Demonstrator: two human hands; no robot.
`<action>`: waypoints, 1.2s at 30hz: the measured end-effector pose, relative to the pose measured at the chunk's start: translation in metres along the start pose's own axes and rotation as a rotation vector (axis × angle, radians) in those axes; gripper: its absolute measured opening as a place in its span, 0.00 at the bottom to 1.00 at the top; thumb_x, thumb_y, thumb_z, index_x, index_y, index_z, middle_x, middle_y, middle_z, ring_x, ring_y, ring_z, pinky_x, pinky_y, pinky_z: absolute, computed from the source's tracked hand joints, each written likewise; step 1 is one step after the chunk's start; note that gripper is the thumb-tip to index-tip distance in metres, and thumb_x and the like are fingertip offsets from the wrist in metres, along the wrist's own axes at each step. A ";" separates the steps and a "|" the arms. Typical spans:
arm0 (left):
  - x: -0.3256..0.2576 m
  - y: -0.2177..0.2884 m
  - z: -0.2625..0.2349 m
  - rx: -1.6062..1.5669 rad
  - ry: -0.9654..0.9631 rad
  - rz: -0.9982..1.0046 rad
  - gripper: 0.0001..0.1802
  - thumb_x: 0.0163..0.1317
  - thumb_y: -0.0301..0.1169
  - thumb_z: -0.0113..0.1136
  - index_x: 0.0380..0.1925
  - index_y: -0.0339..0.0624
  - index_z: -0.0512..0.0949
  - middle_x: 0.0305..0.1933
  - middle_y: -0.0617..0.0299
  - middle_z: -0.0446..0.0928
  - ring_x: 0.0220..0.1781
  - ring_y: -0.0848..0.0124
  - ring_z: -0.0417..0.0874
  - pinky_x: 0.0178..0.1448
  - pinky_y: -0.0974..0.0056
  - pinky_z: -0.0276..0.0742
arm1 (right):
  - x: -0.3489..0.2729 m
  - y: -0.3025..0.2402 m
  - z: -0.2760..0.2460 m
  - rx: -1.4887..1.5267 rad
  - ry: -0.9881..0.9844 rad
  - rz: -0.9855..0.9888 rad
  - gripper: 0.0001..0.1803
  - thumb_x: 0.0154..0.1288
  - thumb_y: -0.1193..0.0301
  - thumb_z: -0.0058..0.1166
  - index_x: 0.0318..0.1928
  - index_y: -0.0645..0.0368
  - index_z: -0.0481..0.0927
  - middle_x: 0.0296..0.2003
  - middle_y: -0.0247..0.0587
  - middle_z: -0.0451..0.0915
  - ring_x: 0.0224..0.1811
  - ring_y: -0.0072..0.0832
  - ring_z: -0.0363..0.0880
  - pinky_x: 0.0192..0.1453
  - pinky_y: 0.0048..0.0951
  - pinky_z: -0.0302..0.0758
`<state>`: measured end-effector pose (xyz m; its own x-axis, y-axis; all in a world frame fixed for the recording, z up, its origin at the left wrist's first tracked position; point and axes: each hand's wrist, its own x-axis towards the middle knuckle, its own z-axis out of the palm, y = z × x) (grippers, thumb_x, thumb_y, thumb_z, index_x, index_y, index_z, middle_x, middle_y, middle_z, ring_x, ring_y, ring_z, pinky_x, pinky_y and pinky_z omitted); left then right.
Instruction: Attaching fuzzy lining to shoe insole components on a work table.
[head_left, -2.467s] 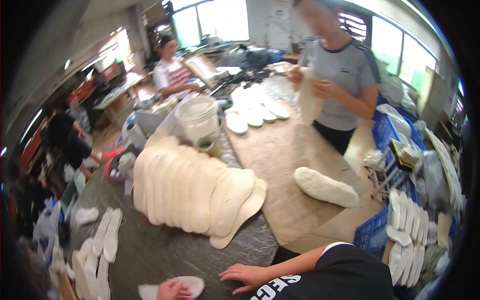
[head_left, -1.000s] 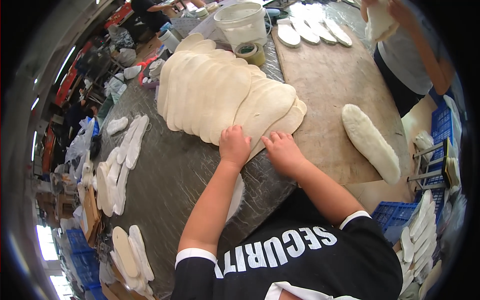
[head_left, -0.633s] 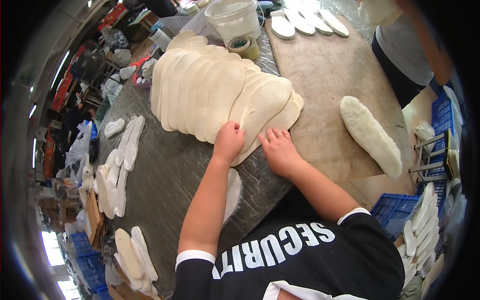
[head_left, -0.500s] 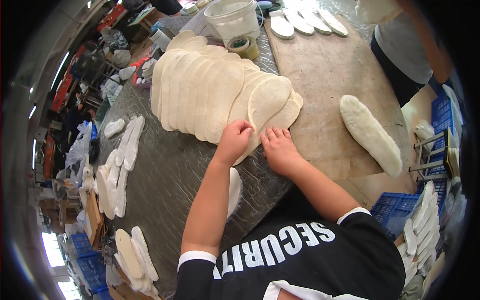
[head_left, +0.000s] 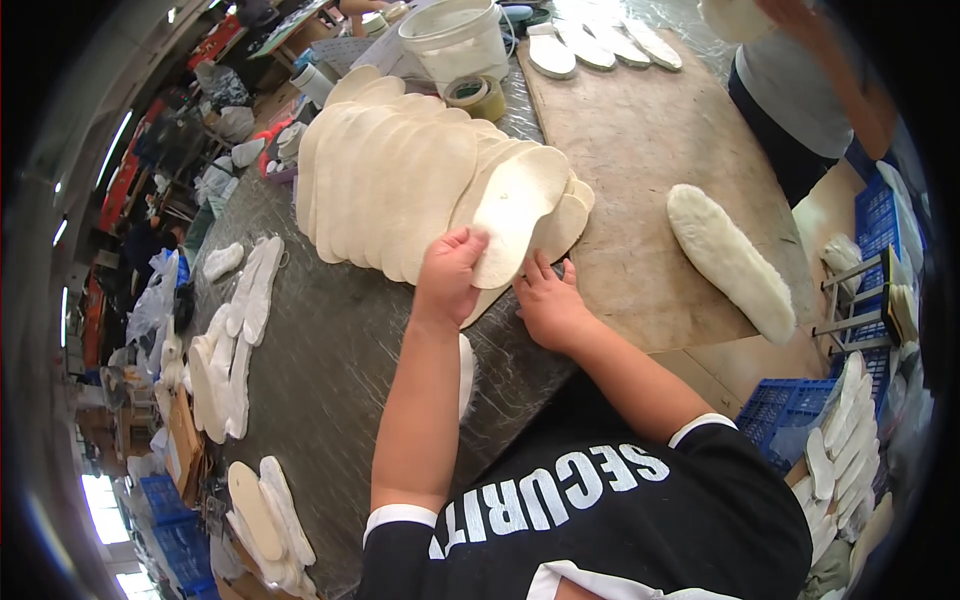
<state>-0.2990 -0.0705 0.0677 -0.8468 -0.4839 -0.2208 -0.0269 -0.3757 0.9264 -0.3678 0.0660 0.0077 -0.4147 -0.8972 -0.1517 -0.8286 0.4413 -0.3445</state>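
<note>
One cream insole [head_left: 520, 195], its near end pinched between left hand's [head_left: 447, 275] thumb and fingers, over right end of overlapping pile [head_left: 390, 180] on dark table [head_left: 320, 370]. Step in hand, seemingly: parting single insole from layers below. Next move probably calls for firm pinch, lower layers undisturbed. Left forearm reaches almost straight up from lower edge, wrist near pile. Right hand [head_left: 552, 310] palm down, fingers spread at lower insole [head_left: 562, 228]; cannot tell whether its grip holds anything. Farther right, fluffy insole [head_left: 730, 262] on board [head_left: 640, 150].
</note>
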 end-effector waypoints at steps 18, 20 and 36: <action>-0.210 -0.008 -0.099 0.259 -0.263 -0.039 0.22 0.69 0.33 0.54 0.54 0.24 0.74 0.48 0.50 0.81 0.52 0.66 0.81 0.55 0.64 0.76 | -0.005 -0.046 -0.005 2.397 -0.140 0.307 0.24 0.74 0.64 0.48 0.64 0.60 0.60 0.53 0.48 0.73 0.56 0.38 0.76 0.59 0.44 0.76; -0.208 -0.021 -0.086 -0.044 -0.230 0.030 0.32 0.67 0.43 0.56 0.59 0.24 0.69 0.55 0.46 0.76 0.57 0.61 0.78 0.57 0.58 0.76 | -0.011 -0.070 -0.004 2.483 -0.189 0.242 0.20 0.71 0.79 0.45 0.61 0.62 0.62 0.52 0.46 0.74 0.54 0.35 0.76 0.59 0.40 0.76; -0.263 0.011 -0.077 0.312 0.286 0.097 0.52 0.40 0.64 0.74 0.53 0.34 0.68 0.53 0.51 0.72 0.47 0.67 0.77 0.47 0.66 0.74 | -0.013 -0.053 0.009 1.461 0.065 -0.026 0.14 0.71 0.73 0.48 0.53 0.65 0.73 0.36 0.37 0.78 0.34 0.22 0.79 0.38 0.24 0.77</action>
<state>-0.0356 -0.0082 0.1129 -0.6732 -0.7213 -0.1632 -0.1510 -0.0820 0.9851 -0.3153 0.0546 0.0198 -0.4543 -0.8848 -0.1032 0.2588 -0.0203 -0.9657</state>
